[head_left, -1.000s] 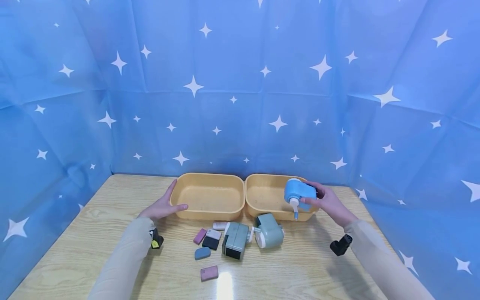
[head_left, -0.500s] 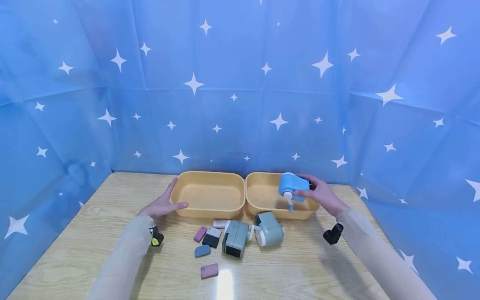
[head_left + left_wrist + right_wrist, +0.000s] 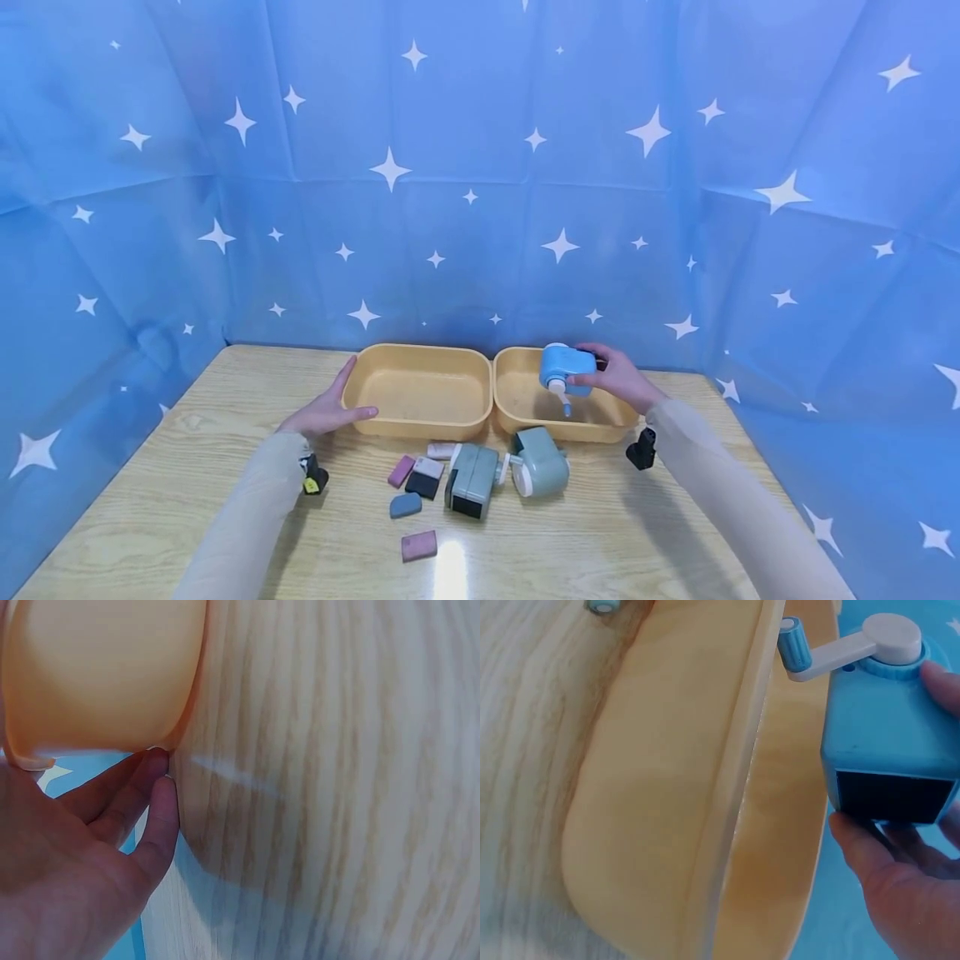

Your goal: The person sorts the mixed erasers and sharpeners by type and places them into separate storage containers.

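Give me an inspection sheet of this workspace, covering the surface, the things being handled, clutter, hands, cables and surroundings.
Surface: wooden table, light grain, with a glare spot near the front edge.
Job's things: blue crank sharpener held above the right tub; left tub beside it, the two touching.
Clutter: two green sharpeners and; several small erasers in front of the tubs.
Hands: right hand grips the blue crank sharpener; left hand rests against the left tub's outer wall.
Cables: nothing seen.
Surroundings: blue star-print cloth on three sides.
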`<action>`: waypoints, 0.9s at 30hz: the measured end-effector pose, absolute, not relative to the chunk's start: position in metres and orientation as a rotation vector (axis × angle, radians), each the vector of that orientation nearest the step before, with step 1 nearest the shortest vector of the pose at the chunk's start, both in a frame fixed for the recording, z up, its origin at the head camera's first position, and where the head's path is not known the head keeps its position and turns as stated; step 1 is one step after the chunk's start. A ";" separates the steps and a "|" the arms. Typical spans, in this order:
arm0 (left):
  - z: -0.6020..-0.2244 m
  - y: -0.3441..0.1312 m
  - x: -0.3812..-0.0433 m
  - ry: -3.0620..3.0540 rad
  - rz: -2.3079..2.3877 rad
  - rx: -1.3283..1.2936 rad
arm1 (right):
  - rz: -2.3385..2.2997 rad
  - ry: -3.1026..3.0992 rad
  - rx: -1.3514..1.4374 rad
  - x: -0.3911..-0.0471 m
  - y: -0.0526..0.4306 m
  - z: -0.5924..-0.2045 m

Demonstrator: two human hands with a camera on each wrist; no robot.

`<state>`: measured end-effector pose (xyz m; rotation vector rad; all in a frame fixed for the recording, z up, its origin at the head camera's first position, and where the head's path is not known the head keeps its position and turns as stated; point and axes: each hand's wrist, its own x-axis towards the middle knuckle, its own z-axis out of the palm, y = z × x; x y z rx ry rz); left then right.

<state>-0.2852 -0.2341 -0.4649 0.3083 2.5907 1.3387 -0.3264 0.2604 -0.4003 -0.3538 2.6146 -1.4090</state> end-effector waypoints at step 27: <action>-0.467 -0.236 -0.286 2.588 1.352 0.320 | -1.322 2.453 -0.407 -0.363 0.221 -0.406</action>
